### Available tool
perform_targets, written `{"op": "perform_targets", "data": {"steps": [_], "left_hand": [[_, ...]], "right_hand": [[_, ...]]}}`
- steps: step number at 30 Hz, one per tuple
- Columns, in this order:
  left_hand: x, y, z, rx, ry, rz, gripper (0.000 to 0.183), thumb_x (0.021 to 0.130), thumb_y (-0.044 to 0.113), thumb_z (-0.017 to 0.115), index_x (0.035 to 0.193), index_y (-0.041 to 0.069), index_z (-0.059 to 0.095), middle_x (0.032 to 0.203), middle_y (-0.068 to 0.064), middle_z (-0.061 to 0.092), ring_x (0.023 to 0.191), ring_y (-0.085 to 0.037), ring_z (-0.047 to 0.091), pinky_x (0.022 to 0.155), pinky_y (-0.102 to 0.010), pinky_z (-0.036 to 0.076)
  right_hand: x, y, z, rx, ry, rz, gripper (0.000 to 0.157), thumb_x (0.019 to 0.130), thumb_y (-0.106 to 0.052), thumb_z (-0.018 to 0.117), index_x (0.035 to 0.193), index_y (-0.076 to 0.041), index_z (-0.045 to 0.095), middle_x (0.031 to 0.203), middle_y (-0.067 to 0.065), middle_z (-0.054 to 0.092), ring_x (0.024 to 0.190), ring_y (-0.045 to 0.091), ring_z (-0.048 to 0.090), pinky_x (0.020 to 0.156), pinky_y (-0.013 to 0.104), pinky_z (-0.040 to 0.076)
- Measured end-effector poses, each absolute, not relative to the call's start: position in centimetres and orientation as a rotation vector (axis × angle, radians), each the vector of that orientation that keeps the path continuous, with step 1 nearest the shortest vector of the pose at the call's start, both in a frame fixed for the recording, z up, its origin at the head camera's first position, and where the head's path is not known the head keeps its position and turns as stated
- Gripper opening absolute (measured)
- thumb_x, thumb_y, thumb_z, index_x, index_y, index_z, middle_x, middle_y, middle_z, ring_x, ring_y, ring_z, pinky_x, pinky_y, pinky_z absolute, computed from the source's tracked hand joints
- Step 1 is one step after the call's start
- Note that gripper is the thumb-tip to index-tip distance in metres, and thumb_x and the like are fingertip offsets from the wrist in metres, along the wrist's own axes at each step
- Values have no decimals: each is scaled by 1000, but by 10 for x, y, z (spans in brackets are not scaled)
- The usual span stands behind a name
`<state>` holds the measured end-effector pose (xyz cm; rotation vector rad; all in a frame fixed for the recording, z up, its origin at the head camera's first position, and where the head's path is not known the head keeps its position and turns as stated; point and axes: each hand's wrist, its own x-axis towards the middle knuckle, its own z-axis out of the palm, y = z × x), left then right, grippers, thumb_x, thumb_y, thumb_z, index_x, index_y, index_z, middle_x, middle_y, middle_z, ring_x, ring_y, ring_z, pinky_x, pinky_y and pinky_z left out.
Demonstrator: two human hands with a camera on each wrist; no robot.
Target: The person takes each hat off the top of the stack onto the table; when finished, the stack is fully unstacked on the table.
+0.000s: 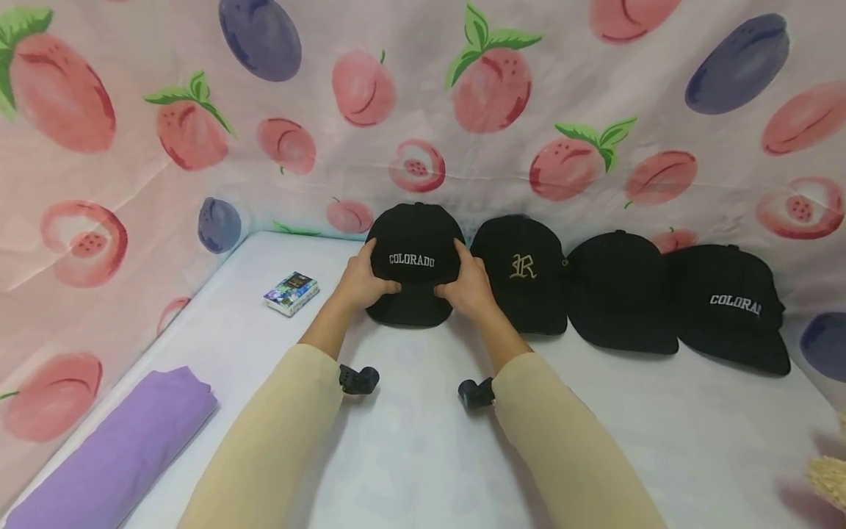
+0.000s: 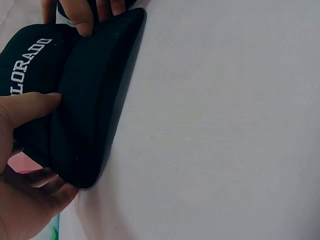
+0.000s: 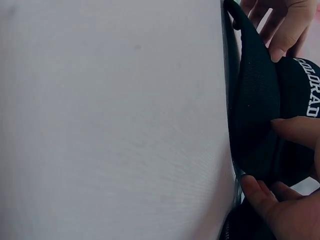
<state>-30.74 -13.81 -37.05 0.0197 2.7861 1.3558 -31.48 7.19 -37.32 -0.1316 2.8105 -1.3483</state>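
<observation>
Both hands hold a black cap point(image 1: 415, 305) with white COLORADO lettering, at the left end of a row of caps. My left hand point(image 1: 362, 283) grips its left side, thumb on the front where brim and crown meet. On the opposite side my right hand point(image 1: 471, 285) grips it the same way. In the left wrist view the left hand's thumb lies across the cap point(image 2: 82, 100) and its other fingers curl at the brim's edge. The right wrist view shows the right thumb on the cap point(image 3: 255, 100), with fingers below the brim. Next to the right hand is a black cap with a gold R point(image 1: 522, 297).
Farther right stand a plain black cap point(image 1: 617, 294) and another COLORADO cap point(image 1: 727, 323). A small printed box point(image 1: 291, 294) lies left of the hands. Purple folded cloth point(image 1: 125, 448) is at the near left. A fruit-patterned curtain point(image 1: 489, 162) backs the white table point(image 1: 410, 441).
</observation>
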Motion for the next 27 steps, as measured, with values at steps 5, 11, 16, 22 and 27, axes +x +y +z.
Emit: {"op": "perform_targets", "data": {"steps": [5, 11, 16, 22, 27], "left_hand": [[-313, -135, -368, -1, 2779, 1366, 100, 90, 19, 76, 167, 12, 11, 167, -25, 22, 156, -40, 23, 127, -54, 22], [-319, -130, -369, -16, 2788, 1387, 100, 89, 17, 75, 166, 10, 12, 166, -27, 24, 155, -40, 26, 127, -53, 23], [-322, -125, -372, -37, 2799, 1420, 98, 89, 15, 75, 166, 9, 14, 164, -27, 27, 154, -40, 28, 127, -51, 24], [-322, -117, -378, -72, 2811, 1450, 92, 92, 15, 73, 165, 8, 16, 163, -28, 29, 153, -40, 30, 127, -49, 25], [-321, -112, -384, -87, 2835, 1424, 87, 96, 18, 69, 165, 7, 18, 162, -29, 30, 153, -40, 31, 127, -49, 25]], "right_hand": [[-319, 73, -371, -133, 2804, -1342, 101, 87, -7, 76, 167, -20, 16, 161, 23, 31, 146, 37, 37, 121, 50, 35], [-321, 74, -371, -125, 2808, -1337, 101, 87, -9, 77, 167, -19, 15, 162, 22, 30, 147, 36, 36, 122, 50, 34], [-321, 76, -372, -105, 2793, -1341, 101, 89, -10, 76, 167, -19, 14, 164, 21, 28, 150, 36, 33, 123, 50, 32], [-320, 77, -373, -106, 2770, -1317, 99, 92, -14, 75, 168, -17, 11, 168, 21, 24, 156, 37, 26, 126, 51, 27], [-319, 78, -373, -109, 2746, -1319, 96, 94, -17, 72, 168, -16, 10, 171, 18, 22, 158, 35, 22, 127, 51, 24]]}}
